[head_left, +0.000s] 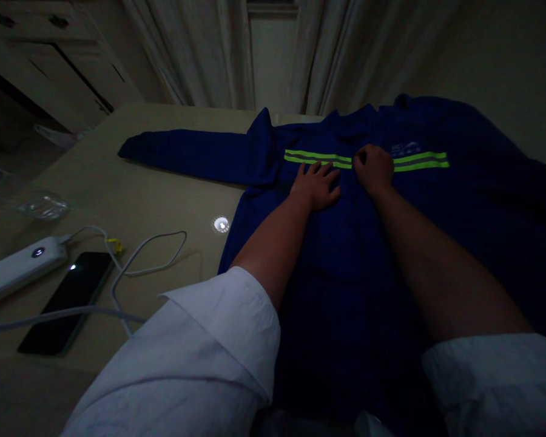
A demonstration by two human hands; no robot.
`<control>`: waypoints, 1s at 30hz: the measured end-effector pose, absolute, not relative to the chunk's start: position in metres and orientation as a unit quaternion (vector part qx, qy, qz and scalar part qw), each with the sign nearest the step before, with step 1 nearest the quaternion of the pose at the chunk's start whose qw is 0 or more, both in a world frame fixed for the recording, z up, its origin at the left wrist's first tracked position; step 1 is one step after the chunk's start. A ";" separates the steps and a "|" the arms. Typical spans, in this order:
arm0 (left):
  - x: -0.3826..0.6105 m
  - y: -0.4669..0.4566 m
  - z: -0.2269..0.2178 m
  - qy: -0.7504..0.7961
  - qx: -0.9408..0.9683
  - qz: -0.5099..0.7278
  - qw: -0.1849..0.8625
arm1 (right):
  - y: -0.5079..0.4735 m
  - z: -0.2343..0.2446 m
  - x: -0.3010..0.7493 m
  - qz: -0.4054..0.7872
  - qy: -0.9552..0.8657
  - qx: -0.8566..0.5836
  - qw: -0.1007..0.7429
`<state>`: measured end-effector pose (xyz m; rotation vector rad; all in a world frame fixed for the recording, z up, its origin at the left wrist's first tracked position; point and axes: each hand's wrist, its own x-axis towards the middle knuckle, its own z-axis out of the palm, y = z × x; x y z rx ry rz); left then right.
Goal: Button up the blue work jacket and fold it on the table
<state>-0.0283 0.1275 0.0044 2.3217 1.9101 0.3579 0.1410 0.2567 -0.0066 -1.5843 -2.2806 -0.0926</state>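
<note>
A dark blue work jacket [327,255] lies spread front side up, its collar at the far side and one sleeve stretched out to the left. A yellow-green and grey reflective stripe [418,162] crosses its chest, with small pale print above it on the right. My left hand [316,185] rests flat on the chest just below the stripe, fingers spread. My right hand [374,169] is closed at the front placket, between the two halves of the stripe, its fingertips pinched at the jacket's front edge. What exactly the fingertips grip is too dark to make out.
The jacket lies on a pale table [164,206]. To the left are a black phone [68,303], a white power strip [22,267], a looping white cable [152,267] and clear plastic [45,205]. Curtains [209,54] and a cabinet [68,67] stand behind.
</note>
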 end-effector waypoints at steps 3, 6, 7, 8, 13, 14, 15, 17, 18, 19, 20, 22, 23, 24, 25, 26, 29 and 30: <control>-0.028 0.127 0.006 0.630 0.765 0.117 0.064 | 0.259 -0.008 0.142 -0.031 -0.810 -0.558 0.176; -0.028 0.127 0.008 0.629 0.767 0.110 0.067 | 0.261 -0.009 0.143 -0.025 -0.813 -0.556 0.172; -0.028 0.127 0.008 0.628 0.768 0.107 0.066 | 0.261 -0.010 0.143 -0.024 -0.813 -0.556 0.173; -0.028 0.127 0.008 0.627 0.769 0.106 0.065 | 0.261 -0.010 0.143 -0.022 -0.812 -0.556 0.175; -0.028 0.128 0.005 0.629 0.765 0.117 0.065 | 0.260 -0.009 0.143 -0.019 -0.806 -0.563 0.183; -0.028 0.128 0.005 0.631 0.764 0.119 0.065 | 0.260 -0.008 0.143 -0.018 -0.806 -0.562 0.184; -0.028 0.128 0.004 0.632 0.763 0.120 0.065 | 0.260 -0.008 0.143 -0.016 -0.806 -0.562 0.185; -0.028 0.128 0.004 0.632 0.763 0.120 0.066 | 0.260 -0.009 0.143 -0.015 -0.806 -0.561 0.189; -0.028 0.128 0.004 0.631 0.763 0.121 0.069 | 0.260 -0.009 0.143 -0.016 -0.805 -0.562 0.193; -0.028 0.128 0.004 0.631 0.763 0.123 0.073 | 0.260 -0.010 0.143 -0.017 -0.804 -0.562 0.196; -0.028 0.129 0.004 0.630 0.762 0.127 0.079 | 0.260 -0.010 0.143 -0.018 -0.803 -0.562 0.200; -0.028 0.129 0.003 0.630 0.759 0.135 0.091 | 0.259 -0.009 0.143 -0.018 -0.803 -0.560 0.203; -0.029 0.130 0.002 0.630 0.758 0.140 0.094 | 0.259 -0.009 0.143 -0.014 -0.805 -0.558 0.202; -0.029 0.131 0.001 0.631 0.757 0.143 0.095 | 0.258 -0.008 0.142 -0.009 -0.807 -0.557 0.198; -0.029 0.131 0.000 0.631 0.756 0.145 0.098 | 0.258 -0.007 0.142 -0.003 -0.808 -0.558 0.192; -0.030 0.132 -0.001 0.632 0.754 0.146 0.101 | 0.258 -0.007 0.142 0.001 -0.807 -0.560 0.187; -0.031 0.133 -0.002 0.634 0.750 0.150 0.115 | 0.259 -0.006 0.141 0.003 -0.805 -0.565 0.182; -0.031 0.133 -0.002 0.631 0.751 0.153 0.121 | 0.259 -0.006 0.141 -0.001 -0.804 -0.566 0.185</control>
